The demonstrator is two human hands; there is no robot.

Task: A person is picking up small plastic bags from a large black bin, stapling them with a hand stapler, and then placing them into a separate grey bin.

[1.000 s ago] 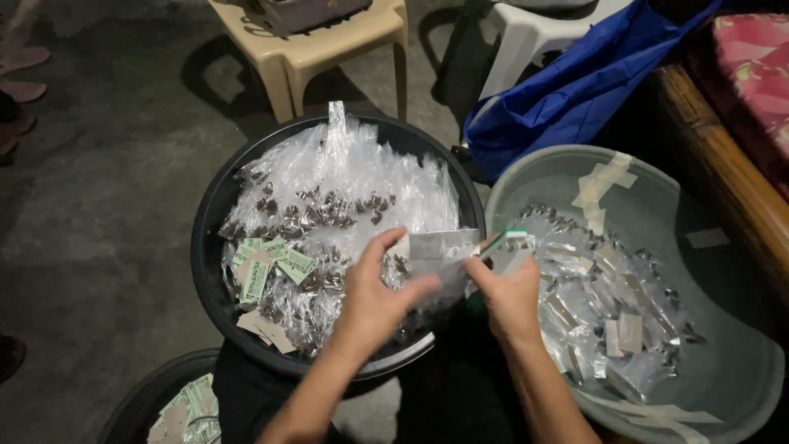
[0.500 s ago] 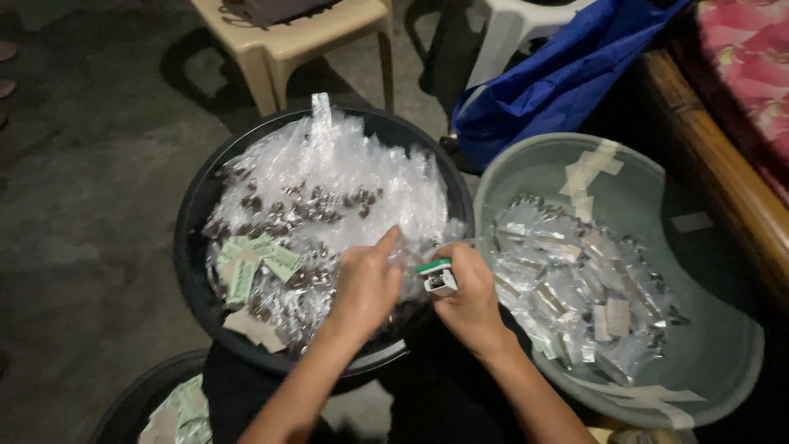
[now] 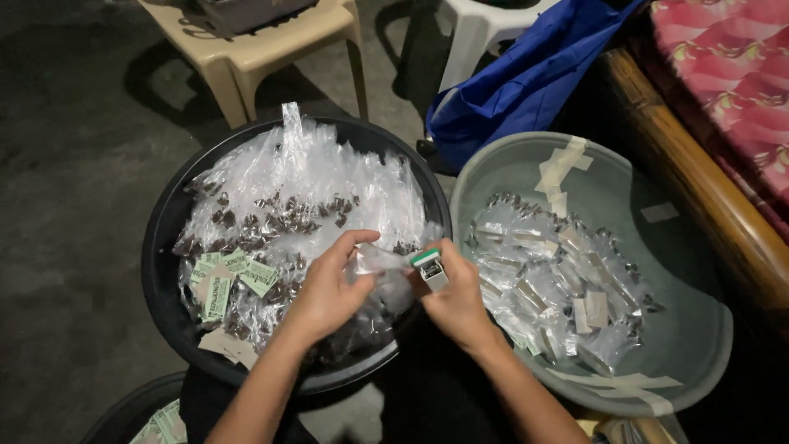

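My left hand [image 3: 329,292] pinches a small clear plastic packet [image 3: 380,261] over the near rim of a black basin [image 3: 164,247]. My right hand [image 3: 456,300] grips a small white and green stapler [image 3: 430,268] against the end of that packet. The black basin is heaped with clear packets [image 3: 304,181] holding dark bits, with green paper labels [image 3: 230,279] on its left side. To the right, a grey-green basin [image 3: 690,271], patched with tape, holds several folded packets [image 3: 559,288].
A beige plastic stool [image 3: 271,49] and a white stool [image 3: 485,41] stand beyond the basins. A blue bag [image 3: 534,82] lies behind the grey-green basin. A wooden bench edge [image 3: 707,189] with a pink cushion runs along the right. More green labels [image 3: 164,423] sit at bottom left.
My hands have drawn together from the gap between the basins to the black basin's rim. The stapler has come up to the packet's end.
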